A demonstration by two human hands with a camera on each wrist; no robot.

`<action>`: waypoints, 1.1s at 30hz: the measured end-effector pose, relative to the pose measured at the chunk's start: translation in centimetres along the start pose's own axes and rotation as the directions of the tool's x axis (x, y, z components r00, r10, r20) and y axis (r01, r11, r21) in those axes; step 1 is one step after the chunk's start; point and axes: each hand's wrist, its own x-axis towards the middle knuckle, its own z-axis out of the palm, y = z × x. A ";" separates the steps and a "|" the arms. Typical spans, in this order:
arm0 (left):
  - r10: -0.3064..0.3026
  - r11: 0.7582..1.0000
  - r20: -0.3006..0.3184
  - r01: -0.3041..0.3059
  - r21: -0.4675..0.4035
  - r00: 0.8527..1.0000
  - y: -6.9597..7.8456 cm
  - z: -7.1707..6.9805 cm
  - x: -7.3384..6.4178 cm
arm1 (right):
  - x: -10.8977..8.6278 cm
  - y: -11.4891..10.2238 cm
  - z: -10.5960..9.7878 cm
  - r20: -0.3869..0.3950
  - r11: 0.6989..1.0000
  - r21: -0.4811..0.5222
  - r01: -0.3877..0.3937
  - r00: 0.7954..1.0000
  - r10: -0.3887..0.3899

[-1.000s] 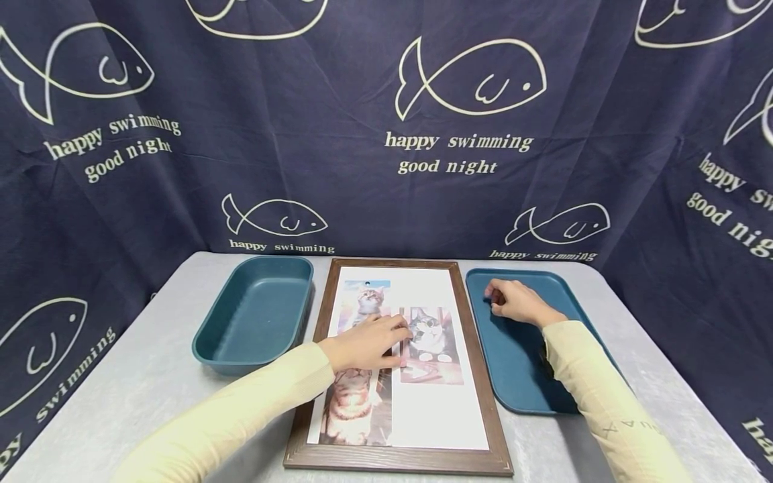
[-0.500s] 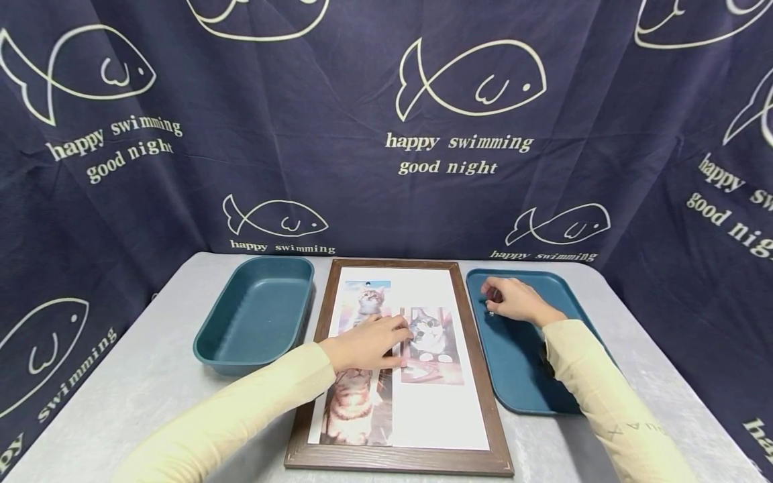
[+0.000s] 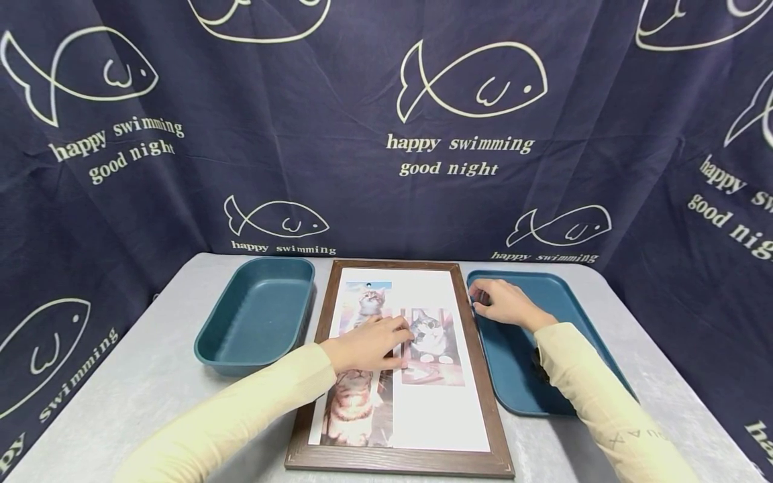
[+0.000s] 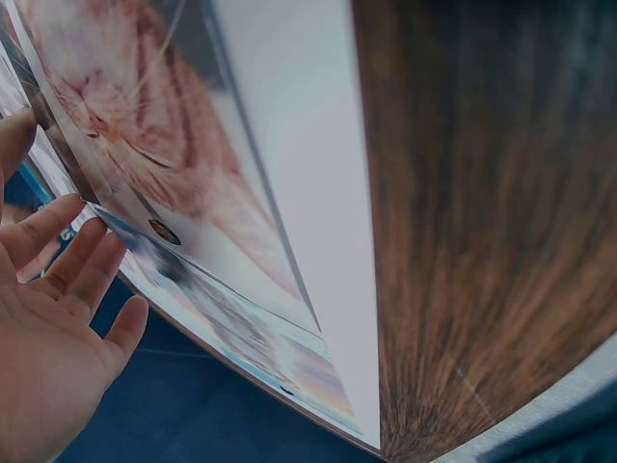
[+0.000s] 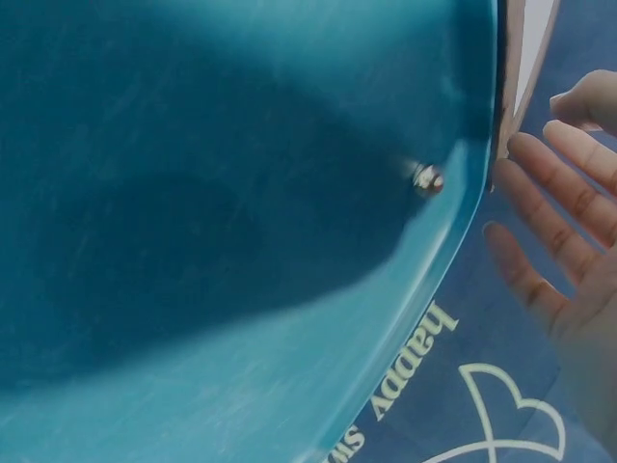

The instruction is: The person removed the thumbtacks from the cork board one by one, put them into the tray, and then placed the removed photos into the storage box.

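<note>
In the head view my left hand (image 3: pixel 371 345) lies across a wood-framed white board (image 3: pixel 435 429), fingertips at the grey-cat picture (image 3: pixel 430 339). Left of it are a kitten picture (image 3: pixel 370 302) with a dark pin (image 3: pixel 368 285) near its top, and an orange-cat picture (image 3: pixel 353 409). My right hand (image 3: pixel 504 303) hovers with bent fingers over the upper left rim of the blue tray (image 3: pixel 525 389). Its thumb and index fingertips are close together; I cannot tell whether they pinch something. A small shiny metal piece (image 5: pixel 427 178) lies in the tray near the rim.
A deep teal bin (image 3: pixel 256 322) stands left of the board. The tray sits along the board's right side on a grey table (image 3: pixel 163 355). A dark blue curtain (image 3: pixel 362 100) with fish drawings closes off the back and sides.
My right hand shifts left from over the tray to its rim near the board's frame. A tiny bright spot by the thumb half a second ago is now out of sight. The left hand stays still.
</note>
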 end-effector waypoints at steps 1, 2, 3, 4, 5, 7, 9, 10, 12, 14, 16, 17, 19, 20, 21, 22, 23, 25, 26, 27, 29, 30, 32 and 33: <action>0.000 1.000 -0.002 0.000 0.001 1.000 0.0 0.0 0.0 | 0.0 -0.2 0.0 0.001 1.000 -0.001 0.006 1.000 -0.006; 0.001 1.000 -0.002 -0.001 0.001 1.000 0.0 0.0 0.0 | 0.1 -0.4 0.1 0.002 1.000 -0.003 0.012 1.000 -0.012; 0.001 1.000 -0.002 -0.001 0.003 1.000 0.0 0.0 0.0 | 0.1 -0.6 0.1 0.003 1.000 -0.005 0.018 1.000 -0.018; 0.001 1.000 -0.001 -0.001 0.004 1.000 0.0 0.0 0.0 | 0.2 -0.7 0.1 0.005 1.000 -0.006 0.024 1.000 -0.024; 0.000 1.000 0.000 0.000 0.004 1.000 0.0 0.0 0.0 | 0.2 -0.9 0.2 0.007 1.000 -0.010 0.029 1.000 -0.029; -0.002 1.000 0.005 0.002 0.003 1.000 0.0 0.0 0.0 | 0.3 -1.2 0.3 0.008 0.999 -0.015 0.035 0.999 -0.035; -0.004 1.000 0.010 0.004 0.004 1.000 0.0 0.0 0.0 | 0.4 -1.5 0.4 0.008 0.999 -0.018 0.041 0.999 -0.041; -0.004 1.000 0.010 0.004 0.005 1.000 0.0 0.1 0.0 | 0.4 -1.6 0.4 0.007 0.999 -0.020 0.044 0.999 -0.044; -0.004 1.000 0.011 0.004 0.006 1.000 0.0 0.1 0.0 | 0.4 -1.9 0.5 0.002 0.999 -0.021 0.048 0.999 -0.048; -0.002 1.000 0.010 0.002 0.007 1.000 -0.1 0.1 0.0 | 0.5 -2.2 0.6 0.000 0.999 -0.019 0.049 0.999 -0.049; -0.001 1.000 0.008 0.001 0.006 1.000 -0.1 0.1 0.1 | 0.5 -2.4 0.7 0.000 0.999 -0.015 0.049 0.999 -0.049; 0.000 1.000 0.007 0.000 0.005 1.000 -0.1 0.1 0.1 | 0.5 -2.6 0.8 0.002 0.999 -0.014 0.050 0.999 -0.050; 0.001 1.000 0.006 -0.001 0.005 1.000 -0.1 0.1 0.1 | 0.6 -2.9 0.8 0.007 0.998 -0.014 0.054 0.999 -0.054; 0.001 1.000 0.006 -0.001 0.004 1.000 -0.1 0.1 0.1 | 0.6 -3.0 0.9 0.009 0.998 -0.015 0.056 0.998 -0.056; 0.000 1.000 0.008 0.000 0.004 1.000 -0.1 0.1 0.1 | 0.6 -3.1 1.0 0.010 0.998 -0.017 0.058 0.998 -0.058; -0.001 1.000 0.009 0.001 0.003 1.000 0.0 0.1 0.1 | 0.6 -3.3 1.0 0.011 0.998 -0.020 0.061 0.998 -0.061; -0.001 1.000 0.010 0.001 0.004 1.000 -0.1 0.1 0.1 | 0.7 -3.4 1.1 0.012 0.998 -0.022 0.063 0.998 -0.062; -0.004 1.000 0.013 0.004 0.003 1.000 0.0 0.0 0.1 | 0.7 -3.5 1.3 0.009 0.997 -0.026 0.067 0.998 -0.067; -0.006 1.000 0.014 0.005 0.004 1.000 0.0 0.0 0.1 | 0.8 -3.6 1.4 0.006 0.997 -0.027 0.070 0.998 -0.069; -0.007 1.000 0.016 0.007 0.005 1.000 0.0 0.0 0.0 | 0.8 -3.6 1.5 0.005 0.997 -0.030 0.073 0.997 -0.073; -0.007 1.000 0.016 0.007 0.007 1.000 0.0 0.0 0.1 | 0.8 -3.8 1.6 0.002 0.997 -0.028 0.075 0.997 -0.075; -0.009 1.000 0.018 0.008 0.007 1.000 0.0 -0.1 0.0 | 0.8 -3.8 1.7 0.000 0.997 -0.028 0.075 0.997 -0.075; -0.009 1.000 0.023 0.009 0.010 1.000 0.0 -0.1 0.0 | 0.9 -4.0 1.8 0.003 0.997 -0.033 0.072 0.997 -0.072; -0.009 1.000 0.025 0.009 0.012 1.000 0.1 -0.2 0.0 | 0.9 -4.1 1.8 0.006 0.997 -0.037 0.070 0.998 -0.070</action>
